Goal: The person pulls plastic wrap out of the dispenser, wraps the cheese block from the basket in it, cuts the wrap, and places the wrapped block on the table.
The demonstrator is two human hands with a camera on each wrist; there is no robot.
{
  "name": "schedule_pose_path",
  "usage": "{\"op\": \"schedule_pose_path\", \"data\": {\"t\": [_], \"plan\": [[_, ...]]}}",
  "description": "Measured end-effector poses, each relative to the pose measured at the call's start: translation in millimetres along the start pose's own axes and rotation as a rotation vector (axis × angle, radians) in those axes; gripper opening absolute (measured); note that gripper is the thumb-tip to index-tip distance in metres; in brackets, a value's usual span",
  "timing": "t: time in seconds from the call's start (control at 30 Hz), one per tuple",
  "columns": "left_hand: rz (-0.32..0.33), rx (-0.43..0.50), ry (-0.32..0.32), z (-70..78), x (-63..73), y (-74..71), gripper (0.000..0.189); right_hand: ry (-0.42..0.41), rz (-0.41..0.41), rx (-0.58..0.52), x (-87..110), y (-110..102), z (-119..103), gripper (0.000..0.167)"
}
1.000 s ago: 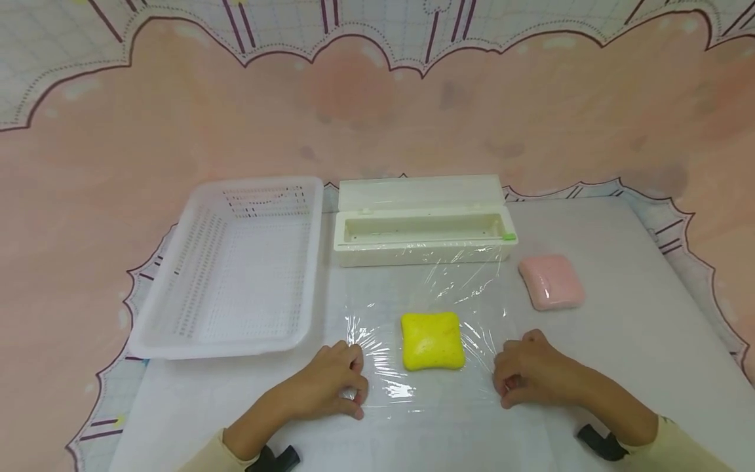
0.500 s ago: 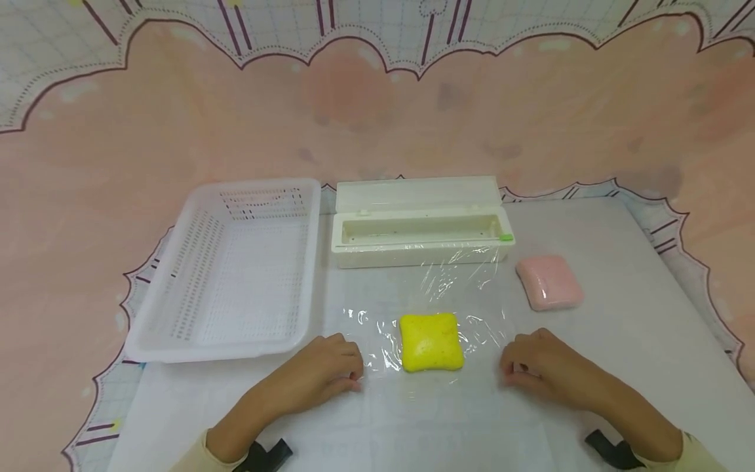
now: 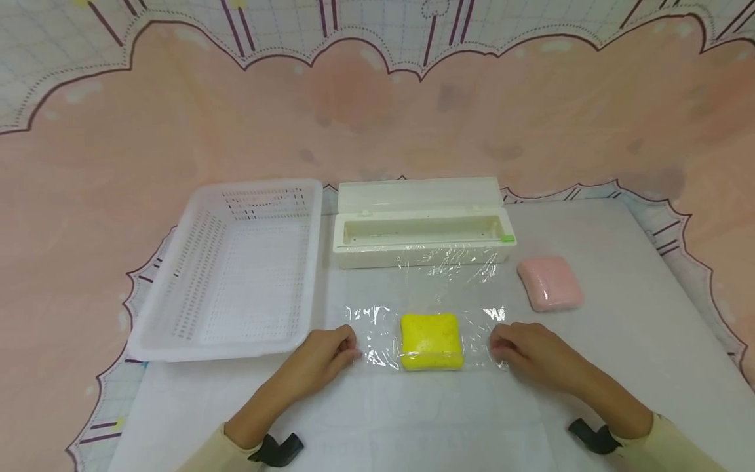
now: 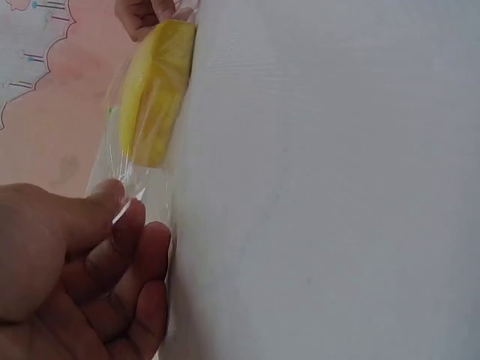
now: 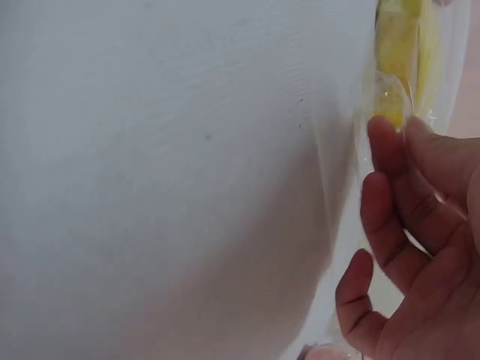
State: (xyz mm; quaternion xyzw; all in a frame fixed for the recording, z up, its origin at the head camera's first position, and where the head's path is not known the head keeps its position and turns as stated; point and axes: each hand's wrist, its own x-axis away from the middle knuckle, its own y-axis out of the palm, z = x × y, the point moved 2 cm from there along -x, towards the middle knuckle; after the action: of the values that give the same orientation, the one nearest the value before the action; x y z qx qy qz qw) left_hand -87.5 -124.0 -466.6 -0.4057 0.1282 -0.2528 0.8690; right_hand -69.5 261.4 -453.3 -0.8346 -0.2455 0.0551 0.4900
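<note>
White tabletop (image 3: 625, 354) carries yellow block (image 3: 432, 335), right of left hand (image 3: 324, 358), left of slightly closer right hand (image 3: 537, 354), both pinching clear film (image 3: 377, 335).

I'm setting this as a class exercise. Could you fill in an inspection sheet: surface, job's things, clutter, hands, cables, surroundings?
Surface: white cover, faintly creased.
Job's things: yellow block near the middle; clear film reaches it from the box, whose lid is open, and covers at least its near side.
Clutter: basket on the left; pink block on the right, glossy, perhaps wrapped.
Hands: left hand and right hand pinch the film on either side of the yellow block; black band at the left wrist, another at the right.
Cables: nothing seen.
Surroundings: peach patterned backdrop behind and beside the surface.
</note>
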Motion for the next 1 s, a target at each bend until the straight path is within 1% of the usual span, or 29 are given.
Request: {"op": "schedule_pose_path", "data": {"t": [0.07, 0.1, 0.13, 0.2, 0.23, 0.27, 0.33, 0.37, 0.43, 0.47, 0.5, 0.53, 0.57, 0.63, 0.7, 0.83, 1.0], "plan": [[0.01, -0.005, -0.044, -0.6, -1.7, 2.5, 0.013, 0.025, 0.002, 0.005, -1.3, 0, 0, 0.012], [0.018, -0.036, -0.063, 0.4, -2.3, 3.8, 0.011, 0.037, 0.006, 0.007, -1.5, 0, 0, 0.012], [0.028, -0.08, -0.07, 2.5, -2.3, 4.9, 0.009, 0.041, 0.021, 0.017, -1.3, 0, -1, 0.012], [0.054, -0.221, -0.057, 9.9, -1.2, 7.7, 0.011, 0.027, 0.08, 0.065, 0.7, 2, -4, 0.013], [0.066, -0.307, -0.034, 14.8, 0.1, 9.6, 0.016, -0.008, 0.121, 0.101, 1.9, 3, -6, 0.014], [0.077, -0.396, 0.005, 20.5, 1.8, 11.6, 0.022, -0.054, 0.168, 0.141, 3.2, 4, -9, 0.015], [0.089, -0.541, 0.125, 32.7, 5.8, 16.6, 0.035, -0.195, 0.26, 0.219, 5.5, 8, -16, 0.02], [0.083, -0.595, 0.184, 38.5, 7.3, 19.6, 0.042, -0.28, 0.291, 0.26, 6.3, 11, -21, 0.024], [0.043, -0.651, 0.283, 48.1, 9.7, 25.6, 0.054, -0.44, 0.319, 0.33, 6.2, 16, -29, 0.031], [0.017, -0.669, 0.316, 51.3, 10.1, 28.5, 0.058, -0.494, 0.313, 0.356, 5.5, 18, -32, 0.037], [-0.011, -0.685, 0.333, 53.4, 9.8, 31.4, 0.061, -0.531, 0.296, 0.376, 4.4, 21, -35, 0.042], [-0.037, -0.702, 0.338, 54.8, 9.2, 33.7, 0.063, -0.55, 0.279, 0.398, 3.0, 23, -38, 0.047], [-0.062, -0.713, 0.332, 55.8, 8.2, 35.3, 0.064, -0.555, 0.261, 0.422, 1.5, 24, -40, 0.05], [-0.105, -0.717, 0.306, 56.3, 6.3, 37.9, 0.061, -0.531, 0.234, 0.446, -0.6, 26, -42, 0.058], [-0.136, -0.699, 0.283, 55.8, 4.9, 39.3, 0.057, -0.509, 0.219, 0.458, -1.5, 27, -42, 0.06], [-0.164, -0.663, 0.248, 54.7, 3.4, 39.5, 0.052, -0.503, 0.223, 0.448, -0.9, 25, -41, 0.06], [-0.158, -0.64, 0.223, 54.8, 1.3, 37.7, 0.053, -0.521, 0.241, 0.416, -1.9, 24, -39, 0.058]]}}
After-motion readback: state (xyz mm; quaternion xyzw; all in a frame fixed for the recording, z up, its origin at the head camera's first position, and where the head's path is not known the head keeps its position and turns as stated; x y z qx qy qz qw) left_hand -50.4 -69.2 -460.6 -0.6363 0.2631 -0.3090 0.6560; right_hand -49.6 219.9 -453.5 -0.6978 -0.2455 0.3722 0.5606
